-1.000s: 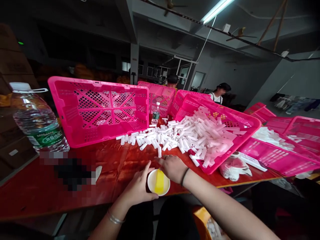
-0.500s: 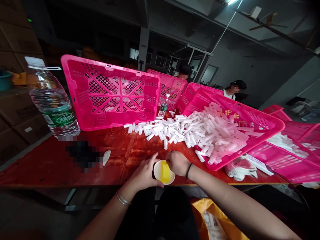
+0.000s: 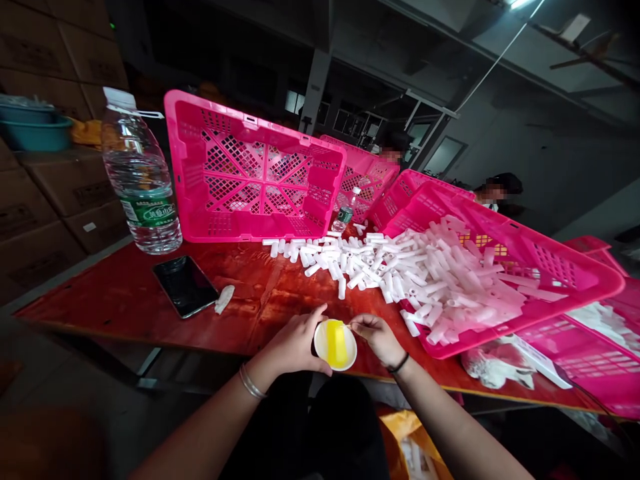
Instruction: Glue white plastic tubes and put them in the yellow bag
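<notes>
My left hand [image 3: 295, 345] is curled around a small white cup [image 3: 321, 341], thumb and fingers on its sides, with its mouth tipped towards me. Inside the cup lies a bright yellow strip [image 3: 337, 344], partly against its wall. My right hand [image 3: 379, 340] is at the cup's right rim, thumb and forefinger pinched together; whatever is between them is too small to make out. Beyond both hands, many short white tubes [image 3: 341, 288] spill across the red table [image 3: 250, 287] from a tipped pink crate [image 3: 565, 313].
Another pink crate [image 3: 257, 230] stands on its side behind. To the left are a large water bottle [image 3: 150, 207], a phone [image 3: 185, 287] and a whitish scrap [image 3: 225, 299]. A smaller bottle [image 3: 345, 215] stands among the crates. A yellow bag [image 3: 400, 427] of tubes sits below the table. Two people are beyond.
My right hand has drawn back to the right from over the yellow strip to the cup's rim, showing more of the strip. The view has swung left.
</notes>
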`<state>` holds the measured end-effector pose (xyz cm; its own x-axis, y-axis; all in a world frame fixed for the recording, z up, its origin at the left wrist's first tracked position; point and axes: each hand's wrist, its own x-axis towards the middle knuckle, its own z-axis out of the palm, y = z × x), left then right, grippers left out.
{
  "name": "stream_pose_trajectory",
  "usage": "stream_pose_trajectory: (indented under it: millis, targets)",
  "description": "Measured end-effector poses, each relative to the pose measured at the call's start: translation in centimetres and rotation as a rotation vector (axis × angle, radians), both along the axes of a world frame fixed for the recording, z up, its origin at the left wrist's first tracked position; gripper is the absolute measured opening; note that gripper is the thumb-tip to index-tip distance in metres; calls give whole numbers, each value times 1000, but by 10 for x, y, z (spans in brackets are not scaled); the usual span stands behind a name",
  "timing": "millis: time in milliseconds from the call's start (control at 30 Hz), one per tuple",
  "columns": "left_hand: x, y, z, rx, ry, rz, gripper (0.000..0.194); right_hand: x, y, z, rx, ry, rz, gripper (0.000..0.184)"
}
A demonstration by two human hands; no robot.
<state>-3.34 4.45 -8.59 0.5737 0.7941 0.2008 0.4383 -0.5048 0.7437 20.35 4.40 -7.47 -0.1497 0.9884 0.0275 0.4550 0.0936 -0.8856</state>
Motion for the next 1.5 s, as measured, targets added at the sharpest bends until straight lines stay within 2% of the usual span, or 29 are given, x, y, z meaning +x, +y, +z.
stream_pose_trajectory:
  millis: [100,233,400,500,567,700,833,1333,1500]
  targets:
    - [0,-1,3,-2,15,-10,124,2,0,-1,-8,30,-3,37]
    - [1,-1,7,-12,11,-15,122,2,6,6,-9,-12,21,31]
    - [2,-1,7,-14,9,-19,122,8,7,32,73,-128,7,22]
    - [1,-1,7,-12,14,-19,123,12,-4,47,135,-189,7,17]
    - [1,-1,6,-10,22,-17,123,11,-15,51,174,-240,36,15]
    - [1,-1,5,25,30,-35,126,6,-37,44,257,-379,99,18]
    - [2,-1,5,57,40,-26,116,6,-48,36,306,-430,49,20]
    - [2,1,2,62,51,-40,115,12,-55,34,362,-440,-60,20]
    - [3,2,1,64,47,-41,115,7,-55,35,379,-450,-11,21]
